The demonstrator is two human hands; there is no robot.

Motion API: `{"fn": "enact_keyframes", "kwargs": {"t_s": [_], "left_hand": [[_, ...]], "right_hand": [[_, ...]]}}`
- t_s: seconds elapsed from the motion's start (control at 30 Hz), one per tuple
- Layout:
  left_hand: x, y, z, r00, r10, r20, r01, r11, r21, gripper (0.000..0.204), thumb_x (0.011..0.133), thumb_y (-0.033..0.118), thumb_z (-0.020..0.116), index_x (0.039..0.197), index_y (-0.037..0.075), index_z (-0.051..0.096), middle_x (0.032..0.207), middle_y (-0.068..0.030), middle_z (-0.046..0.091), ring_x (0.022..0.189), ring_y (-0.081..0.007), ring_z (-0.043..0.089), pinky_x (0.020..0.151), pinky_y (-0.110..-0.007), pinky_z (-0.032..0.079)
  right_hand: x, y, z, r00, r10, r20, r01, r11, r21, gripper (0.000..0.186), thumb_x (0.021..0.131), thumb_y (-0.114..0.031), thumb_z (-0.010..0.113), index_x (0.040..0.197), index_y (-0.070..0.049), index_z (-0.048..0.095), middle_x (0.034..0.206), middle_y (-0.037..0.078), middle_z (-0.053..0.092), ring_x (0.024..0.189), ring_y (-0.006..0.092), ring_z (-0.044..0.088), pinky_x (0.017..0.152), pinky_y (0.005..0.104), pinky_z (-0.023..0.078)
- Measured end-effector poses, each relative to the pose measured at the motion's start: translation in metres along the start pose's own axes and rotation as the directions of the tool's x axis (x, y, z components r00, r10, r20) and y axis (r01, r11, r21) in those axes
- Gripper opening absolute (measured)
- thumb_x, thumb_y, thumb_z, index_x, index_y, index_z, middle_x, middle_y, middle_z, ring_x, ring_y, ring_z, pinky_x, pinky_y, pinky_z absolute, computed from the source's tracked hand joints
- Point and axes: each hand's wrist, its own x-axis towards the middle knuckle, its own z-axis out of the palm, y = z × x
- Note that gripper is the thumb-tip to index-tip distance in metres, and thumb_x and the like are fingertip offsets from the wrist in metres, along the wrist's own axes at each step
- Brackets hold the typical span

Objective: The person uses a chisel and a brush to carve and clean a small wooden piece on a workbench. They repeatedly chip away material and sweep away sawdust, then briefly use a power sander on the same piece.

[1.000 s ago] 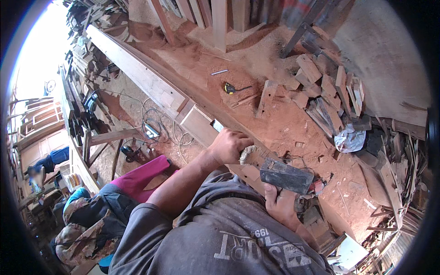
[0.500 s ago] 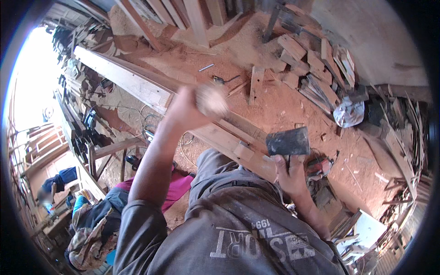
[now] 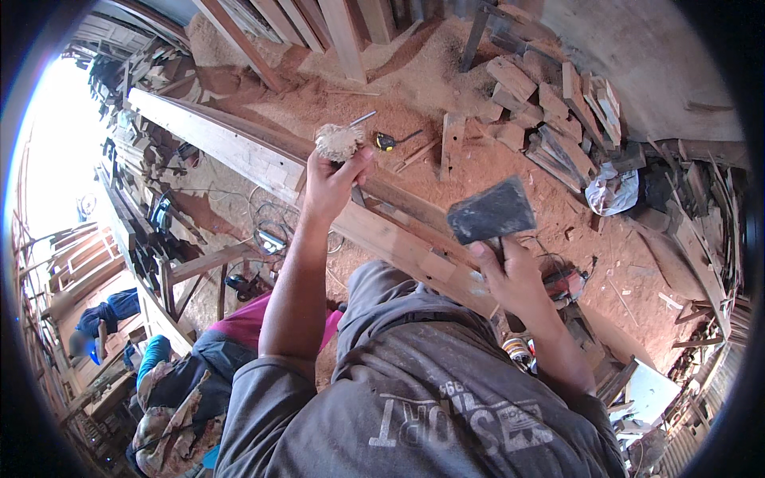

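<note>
My left hand (image 3: 331, 187) is closed around a chisel (image 3: 339, 142) with a frayed, mushroomed wooden handle end facing up. A short dark piece of its blade shows below the fingers, over the long timber beam (image 3: 231, 151). My right hand (image 3: 516, 277) grips the short handle of a mallet (image 3: 492, 209) with a dark, blocky head, held tilted above the beam's near right end. The mallet and chisel are well apart. Lengthwise, the pale beam slants from far left to near right in front of me, with a second timber behind it.
Beyond the beam, a yellow-and-black tape measure (image 3: 385, 142) and a wood block (image 3: 452, 147) lie on the sawdust-covered ground. Offcuts (image 3: 550, 111) are heaped far right beside a white bag (image 3: 612, 191). Another person (image 3: 100, 323) is at far left. A red power tool (image 3: 566, 283) sits right.
My left hand has shifted slightly, and the chisel's handle end has swung left and up, no longer blurred. The mallet has moved a little left and up and is more tilted.
</note>
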Motion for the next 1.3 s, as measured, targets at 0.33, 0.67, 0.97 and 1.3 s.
{"fn": "enact_keyframes", "kwargs": {"t_s": [0.33,0.67,0.97,1.3], "left_hand": [[-0.03,-0.031,-0.01,0.909,0.416,0.026,-0.346,0.72,0.602,0.013,0.089,0.01,0.071,0.1,0.003,0.071,0.087,-0.011,0.069,0.088,-0.029,0.066,0.082,-0.04,0.051],[-0.023,-0.046,-0.016,0.934,0.344,-0.099,-0.286,0.885,0.368,0.013,0.088,0.015,0.074,0.089,0.003,0.068,0.085,-0.0024,0.067,0.084,-0.0162,0.063,0.073,-0.033,0.048],[-0.034,-0.014,0.04,0.953,-0.111,-0.281,0.135,0.989,0.065,0.034,0.098,0.027,0.078,0.076,0.007,0.062,0.066,-0.003,0.063,0.064,-0.0212,0.059,0.06,-0.036,0.044],[-0.053,-0.02,0.062,0.957,-0.019,-0.289,-0.059,0.965,-0.257,0.03,0.104,0.017,0.068,0.078,0.007,0.058,0.069,0.003,0.053,0.062,-0.0094,0.049,0.055,-0.029,0.037]], "right_hand": [[0.065,-0.128,-0.001,0.921,-0.357,0.155,0.386,0.89,-0.242,0.06,0.104,-0.057,0.055,0.116,0.001,0.065,0.093,0.026,0.073,0.09,0.0476,0.071,0.08,0.0543,0.055],[0.07,-0.113,-0.015,0.957,-0.251,0.147,0.268,0.958,-0.107,0.064,0.104,-0.06,0.052,0.124,-0.001,0.062,0.106,0.029,0.072,0.103,0.0495,0.068,0.089,0.0559,0.053],[0.025,-0.045,-0.029,0.995,0.023,0.094,-0.017,0.998,-0.055,0.065,0.105,-0.06,0.052,0.123,0.002,0.06,0.105,0.032,0.071,0.104,0.0512,0.068,0.088,0.0563,0.053],[-0.025,0.045,-0.028,0.997,0.077,-0.019,-0.073,0.988,0.136,0.053,0.107,-0.046,0.059,0.117,0.006,0.061,0.09,0.026,0.07,0.088,0.0441,0.071,0.08,0.0477,0.053]]}}
